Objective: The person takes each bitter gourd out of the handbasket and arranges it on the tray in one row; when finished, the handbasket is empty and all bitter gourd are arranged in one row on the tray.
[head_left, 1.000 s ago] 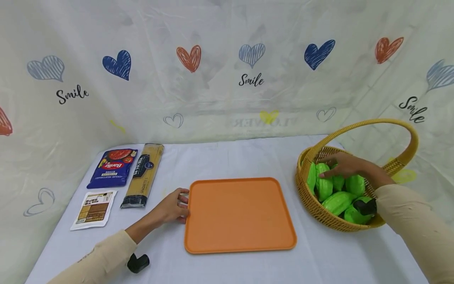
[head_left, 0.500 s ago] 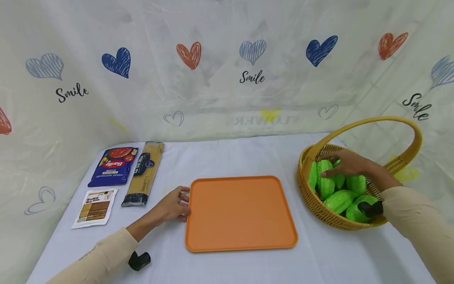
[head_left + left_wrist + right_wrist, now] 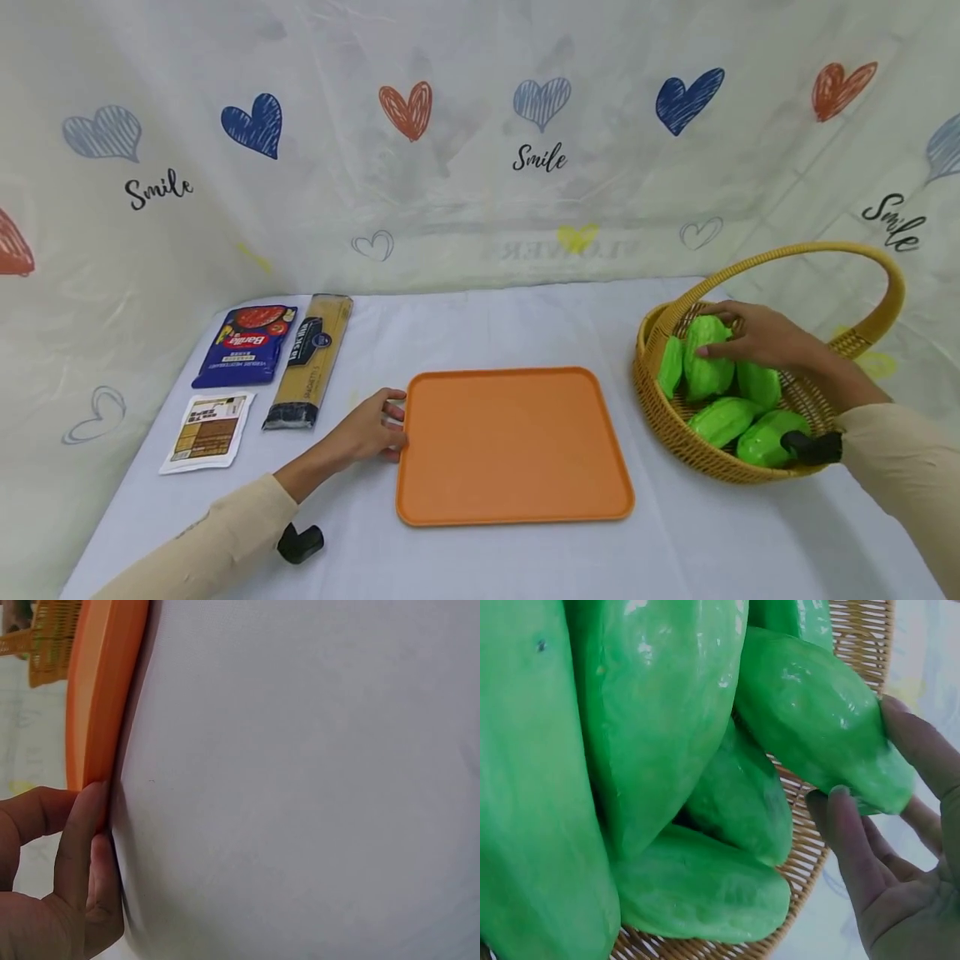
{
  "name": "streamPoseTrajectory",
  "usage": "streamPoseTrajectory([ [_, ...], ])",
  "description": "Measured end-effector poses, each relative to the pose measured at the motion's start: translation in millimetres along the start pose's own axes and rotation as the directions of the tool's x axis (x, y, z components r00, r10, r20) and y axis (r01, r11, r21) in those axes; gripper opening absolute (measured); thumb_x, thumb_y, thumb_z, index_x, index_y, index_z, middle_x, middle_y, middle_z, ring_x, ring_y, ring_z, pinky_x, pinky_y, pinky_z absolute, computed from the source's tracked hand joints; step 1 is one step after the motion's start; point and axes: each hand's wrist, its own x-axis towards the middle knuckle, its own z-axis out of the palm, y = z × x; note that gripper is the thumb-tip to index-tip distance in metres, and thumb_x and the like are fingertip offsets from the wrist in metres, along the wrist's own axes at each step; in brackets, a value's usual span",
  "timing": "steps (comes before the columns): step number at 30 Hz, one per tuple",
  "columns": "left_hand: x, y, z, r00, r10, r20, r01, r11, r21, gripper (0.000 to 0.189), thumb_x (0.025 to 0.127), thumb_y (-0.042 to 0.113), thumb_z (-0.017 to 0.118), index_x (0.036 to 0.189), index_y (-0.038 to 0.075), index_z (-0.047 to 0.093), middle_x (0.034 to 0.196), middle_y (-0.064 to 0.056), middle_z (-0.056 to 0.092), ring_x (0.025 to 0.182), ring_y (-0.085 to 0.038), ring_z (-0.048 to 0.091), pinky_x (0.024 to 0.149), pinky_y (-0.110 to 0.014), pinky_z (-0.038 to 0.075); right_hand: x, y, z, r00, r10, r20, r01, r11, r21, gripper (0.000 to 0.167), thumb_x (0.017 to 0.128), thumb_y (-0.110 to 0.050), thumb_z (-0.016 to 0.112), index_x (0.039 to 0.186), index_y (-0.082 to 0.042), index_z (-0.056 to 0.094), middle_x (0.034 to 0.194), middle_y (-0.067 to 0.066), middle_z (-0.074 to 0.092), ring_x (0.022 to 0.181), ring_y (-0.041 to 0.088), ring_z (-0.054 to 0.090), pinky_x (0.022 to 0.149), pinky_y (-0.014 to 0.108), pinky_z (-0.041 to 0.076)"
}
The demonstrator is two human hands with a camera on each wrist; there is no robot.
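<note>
My right hand (image 3: 765, 335) grips a glossy green oblong vegetable (image 3: 708, 354) at the wicker basket (image 3: 675, 433) on the right. In the right wrist view, thumb and fingers close around the tapered end of that vegetable (image 3: 814, 716). Several similar green vegetables (image 3: 660, 712) lie below and beside it in the basket. On the left, my left hand (image 3: 372, 427) holds the left edge of an orange tray (image 3: 513, 446) lying flat on the table. The left wrist view has those fingertips (image 3: 91, 793) pinching the tray's rim (image 3: 105, 697).
A blue Barilla pouch (image 3: 247, 346), a pack of spaghetti (image 3: 311, 358) and a white-and-brown sachet (image 3: 208, 432) lie at the left of the white-covered table. The basket's tall handle (image 3: 810, 248) arches over its opening. Behind hangs a pale curtain (image 3: 465, 192) with printed hearts.
My right hand has taken hold of the green vegetable and raised it a little, shifting slightly right. My left hand stays at the tray's edge; the head view has shifted slightly.
</note>
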Motion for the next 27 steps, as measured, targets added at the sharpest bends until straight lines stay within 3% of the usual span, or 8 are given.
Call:
streamPoseTrajectory([
  [6,0.1,3.5,0.0,1.000,-0.006,-0.004,0.006,1.000,-0.002,0.072,0.082,-0.001,0.073,0.146,0.008,0.041,0.119,-0.013,0.053,0.089,-0.022,0.064,0.067,-0.033,0.064,-10.3,-5.6,-7.5,0.999,0.030,-0.037,-0.028,0.998,0.063,0.079,0.092,-0.043,0.071,0.152,-0.006,0.036,0.145,0.039,0.039,0.123,0.062,0.047,0.089,0.068,0.051],
  [11,0.7,3.6,-0.5,1.000,-0.013,-0.005,0.013,1.000,-0.003,0.072,0.082,-0.001,0.073,0.146,0.008,0.041,0.120,-0.013,0.053,0.089,-0.022,0.064,0.067,-0.032,0.064,-19.9,-12.1,-8.8,0.996,0.059,-0.074,-0.054,0.996,0.071,0.081,0.092,-0.047,0.068,0.154,-0.009,0.032,0.148,0.039,0.035,0.124,0.063,0.046,0.089,0.072,0.049],
  [16,2.1,3.7,0.9,1.000,-0.008,0.000,0.008,1.000,0.001,0.072,0.083,-0.001,0.073,0.147,0.008,0.041,0.119,-0.013,0.053,0.089,-0.021,0.063,0.067,-0.033,0.064,-32.6,-17.2,-10.6,0.991,0.059,-0.123,-0.048,0.995,0.090,0.077,0.094,-0.042,0.068,0.155,-0.012,0.033,0.148,0.036,0.037,0.122,0.064,0.047,0.090,0.074,0.047],
  [27,0.7,1.7,0.1,1.000,-0.010,0.000,0.010,1.000,0.005,0.072,0.082,0.000,0.074,0.146,0.008,0.041,0.120,-0.014,0.054,0.090,-0.022,0.063,0.067,-0.032,0.064,-51.9,-27.5,-16.5,0.997,0.031,-0.074,-0.017,0.983,0.184,0.069,0.098,-0.031,0.064,0.156,-0.013,0.032,0.158,0.029,0.028,0.126,0.065,0.042,0.090,0.067,0.053],
])
